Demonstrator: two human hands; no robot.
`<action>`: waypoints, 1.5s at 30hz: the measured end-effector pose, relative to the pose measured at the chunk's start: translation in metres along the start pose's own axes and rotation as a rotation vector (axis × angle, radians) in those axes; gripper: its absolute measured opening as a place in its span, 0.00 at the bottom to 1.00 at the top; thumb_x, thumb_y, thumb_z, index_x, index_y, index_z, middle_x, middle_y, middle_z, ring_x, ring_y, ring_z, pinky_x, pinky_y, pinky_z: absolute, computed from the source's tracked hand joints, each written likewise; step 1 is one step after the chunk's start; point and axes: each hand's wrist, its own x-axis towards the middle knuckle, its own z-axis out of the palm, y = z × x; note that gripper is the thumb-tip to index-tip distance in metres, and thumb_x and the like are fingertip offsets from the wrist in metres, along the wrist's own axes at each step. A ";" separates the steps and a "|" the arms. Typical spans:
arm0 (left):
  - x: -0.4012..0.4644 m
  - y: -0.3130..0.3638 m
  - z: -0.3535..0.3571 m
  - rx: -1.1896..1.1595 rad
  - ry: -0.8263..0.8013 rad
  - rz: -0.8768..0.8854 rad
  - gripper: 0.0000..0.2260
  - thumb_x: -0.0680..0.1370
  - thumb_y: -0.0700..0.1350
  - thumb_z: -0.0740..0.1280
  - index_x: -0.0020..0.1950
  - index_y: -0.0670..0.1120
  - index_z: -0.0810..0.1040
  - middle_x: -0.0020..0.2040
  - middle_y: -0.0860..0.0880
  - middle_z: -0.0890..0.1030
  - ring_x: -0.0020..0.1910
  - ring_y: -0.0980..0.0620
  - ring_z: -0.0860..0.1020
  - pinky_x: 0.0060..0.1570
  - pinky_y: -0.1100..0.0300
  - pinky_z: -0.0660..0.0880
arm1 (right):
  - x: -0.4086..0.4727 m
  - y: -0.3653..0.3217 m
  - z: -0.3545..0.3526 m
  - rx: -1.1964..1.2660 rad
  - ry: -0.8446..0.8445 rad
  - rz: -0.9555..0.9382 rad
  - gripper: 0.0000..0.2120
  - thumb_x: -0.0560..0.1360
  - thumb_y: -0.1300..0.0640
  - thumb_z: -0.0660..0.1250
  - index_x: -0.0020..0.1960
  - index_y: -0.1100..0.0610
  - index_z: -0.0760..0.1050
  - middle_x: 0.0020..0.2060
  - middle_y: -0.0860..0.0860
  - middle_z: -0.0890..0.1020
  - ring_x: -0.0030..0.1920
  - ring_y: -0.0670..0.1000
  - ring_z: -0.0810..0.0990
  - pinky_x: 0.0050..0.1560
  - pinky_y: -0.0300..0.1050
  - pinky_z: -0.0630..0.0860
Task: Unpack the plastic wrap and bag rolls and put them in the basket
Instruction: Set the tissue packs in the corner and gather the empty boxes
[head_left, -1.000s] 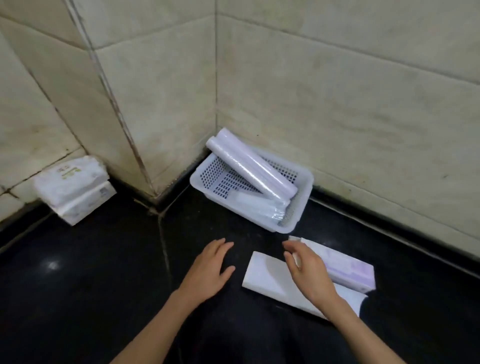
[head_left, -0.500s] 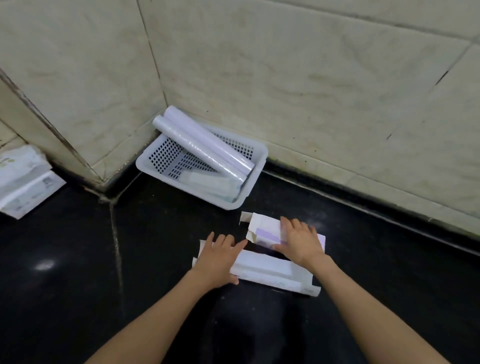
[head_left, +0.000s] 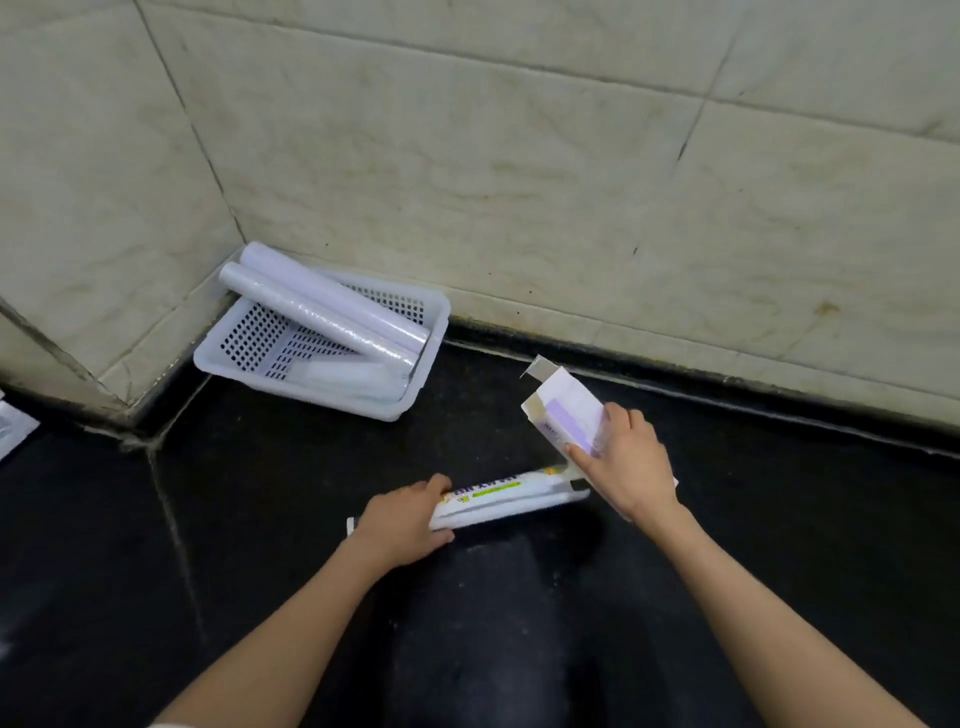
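Over by the wall corner of the black floor (head_left: 260, 519) sits the white basket (head_left: 436, 322), two long rolls (head_left: 332, 312) lying across it. Nearer us, the left hand (head_left: 400, 525) is curled around a long white box (head_left: 504, 496) on the floor, and the right hand (head_left: 628, 467) grips a purple-labelled box (head_left: 563, 413), flap open, tilted up.

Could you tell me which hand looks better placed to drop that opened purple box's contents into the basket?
Probably the right hand: it grips the purple box, open end toward the basket. The left hand holds the long carton.
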 end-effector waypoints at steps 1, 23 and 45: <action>-0.002 0.004 -0.003 -0.055 0.006 0.007 0.26 0.73 0.56 0.66 0.67 0.52 0.61 0.64 0.50 0.74 0.59 0.47 0.75 0.53 0.53 0.73 | -0.012 0.006 -0.011 0.015 0.058 0.039 0.27 0.70 0.43 0.67 0.61 0.59 0.66 0.56 0.58 0.74 0.54 0.60 0.73 0.50 0.54 0.72; -0.217 0.331 0.182 -0.079 -0.537 1.085 0.23 0.73 0.55 0.65 0.66 0.58 0.62 0.57 0.55 0.76 0.51 0.51 0.75 0.47 0.58 0.71 | -0.601 0.140 -0.032 0.278 0.820 1.340 0.26 0.64 0.37 0.64 0.55 0.52 0.70 0.50 0.51 0.76 0.52 0.55 0.74 0.43 0.45 0.67; -0.564 0.626 0.536 0.448 -1.121 1.383 0.25 0.75 0.54 0.65 0.69 0.52 0.62 0.58 0.49 0.77 0.52 0.48 0.76 0.50 0.57 0.73 | -1.050 0.284 0.006 0.461 0.919 2.175 0.29 0.65 0.31 0.62 0.52 0.55 0.68 0.46 0.51 0.73 0.47 0.51 0.73 0.47 0.47 0.73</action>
